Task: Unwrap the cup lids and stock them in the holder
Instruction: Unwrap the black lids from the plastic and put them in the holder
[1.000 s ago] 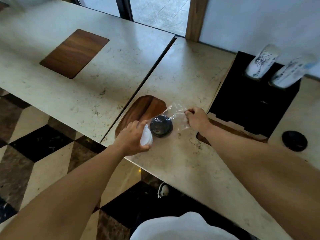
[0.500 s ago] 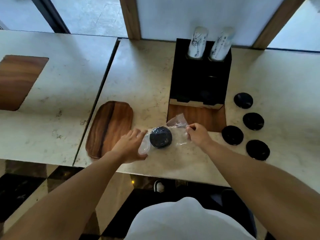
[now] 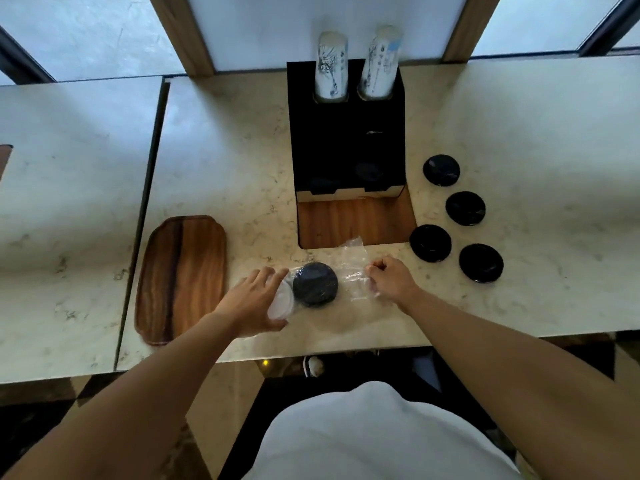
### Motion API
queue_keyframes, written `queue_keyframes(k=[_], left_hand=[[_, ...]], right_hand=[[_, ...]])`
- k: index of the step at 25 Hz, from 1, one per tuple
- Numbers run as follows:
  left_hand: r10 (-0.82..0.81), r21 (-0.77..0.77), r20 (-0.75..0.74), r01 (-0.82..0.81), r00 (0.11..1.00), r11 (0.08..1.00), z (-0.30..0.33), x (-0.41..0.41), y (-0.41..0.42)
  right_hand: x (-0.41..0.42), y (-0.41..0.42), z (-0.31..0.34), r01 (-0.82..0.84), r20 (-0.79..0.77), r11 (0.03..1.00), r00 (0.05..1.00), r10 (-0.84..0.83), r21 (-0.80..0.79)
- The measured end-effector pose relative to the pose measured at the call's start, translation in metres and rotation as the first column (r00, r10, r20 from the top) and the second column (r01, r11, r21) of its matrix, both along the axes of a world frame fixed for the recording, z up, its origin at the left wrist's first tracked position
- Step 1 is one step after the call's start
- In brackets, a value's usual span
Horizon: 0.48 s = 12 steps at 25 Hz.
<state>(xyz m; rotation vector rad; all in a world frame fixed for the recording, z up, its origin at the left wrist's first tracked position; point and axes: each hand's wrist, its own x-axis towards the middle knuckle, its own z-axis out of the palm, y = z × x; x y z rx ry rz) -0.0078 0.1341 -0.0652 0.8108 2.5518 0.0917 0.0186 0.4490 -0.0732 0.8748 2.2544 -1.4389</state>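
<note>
Head view, the only one supplied. The person stood at a pale stone counter (image 3: 221,161). The black holder (image 3: 346,133) sat at twelve o'clock from the hands, with two sleeves of printed cups (image 3: 331,65) upright in its rear slots; dark round shapes in its front bays may have been lids, but this could not be confirmed.

The wrapped stack of lids (image 3: 315,284) lay on its side at the near edge of the counter, dark lids at the end facing the camera and a paler piece (image 3: 283,299) at its nine o'clock end. The clear plastic wrap (image 3: 353,268) trailed loose toward three o'clock.

The left hand (image 3: 256,301) rested on the nine o'clock end of the stack, fingers spread over it, bracing rather than enclosing. The right hand (image 3: 389,280) was closed in a fist on the loose end of the wrap.

Four loose black lids (image 3: 441,169) lay on the counter at two to three o'clock of the right hand, well apart from the stack. A wooden tray (image 3: 181,278) lay at nine o'clock of the left hand.

Assessment: unwrapping was in progress; stocking not begun for this stack.

Risks: the stack lay near the counter's six o'clock edge, and a sharp pull on the wrap against a light brace could roll or spill lids to the floor. The thin film could also tear and leave part of the stack sheathed.
</note>
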Motion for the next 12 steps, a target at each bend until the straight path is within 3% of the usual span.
queue_keyframes(k=[5,8,12], left_hand=[[0.038,0.026,0.001,-0.038,0.999,0.999,0.007,-0.004,0.003],[0.119,0.104,-0.033,-0.115,0.992,0.988,0.012,-0.006,0.019],[0.113,0.187,-0.096,-0.094,0.989,0.978,0.012,-0.004,0.06]], right_hand=[[-0.003,0.005,0.003,0.039,-0.004,0.997,0.999,-0.04,-0.063],[-0.002,0.011,0.014,0.053,-0.17,0.995,0.985,-0.038,0.082],[-0.005,0.001,0.028,-0.171,-0.294,0.929,0.916,0.273,0.329]])
